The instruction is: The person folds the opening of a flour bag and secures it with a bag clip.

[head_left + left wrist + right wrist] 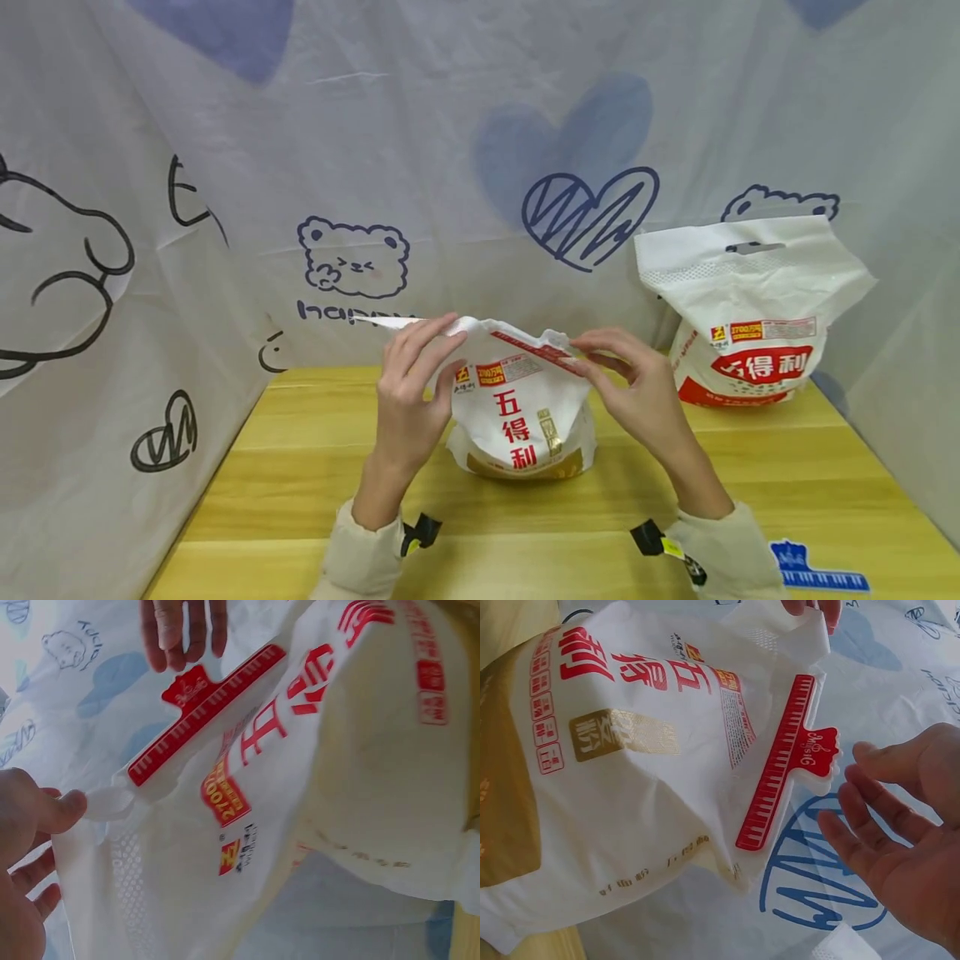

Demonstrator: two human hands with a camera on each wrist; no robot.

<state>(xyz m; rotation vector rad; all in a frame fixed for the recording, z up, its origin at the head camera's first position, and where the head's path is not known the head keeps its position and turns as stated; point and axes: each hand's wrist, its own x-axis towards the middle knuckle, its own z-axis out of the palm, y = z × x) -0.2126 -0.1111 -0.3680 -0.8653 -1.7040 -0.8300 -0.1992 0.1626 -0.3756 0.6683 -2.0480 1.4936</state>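
A white flour bag point(480, 417) with red lettering and a gold base stands upright on the table before me. Across its top a red piano-key clip point(776, 772) is fastened, with a red and white grip tab facing outward. My left hand point(411, 387) pinches the bag's top edge beside the clip, its thumb point(71, 810) on the white flap. To the right, my right hand point(907, 832) is just off the clip's tab, fingers loosely bent and holding nothing; a gap shows between them in the right wrist view.
A second white flour bag point(757, 292) with a red base and a handle slot stands at the back right. A blue piano-key clip point(821, 571) lies at the front right of the wooden table point(300, 483). Patterned curtain point(450, 167) encloses the back and sides.
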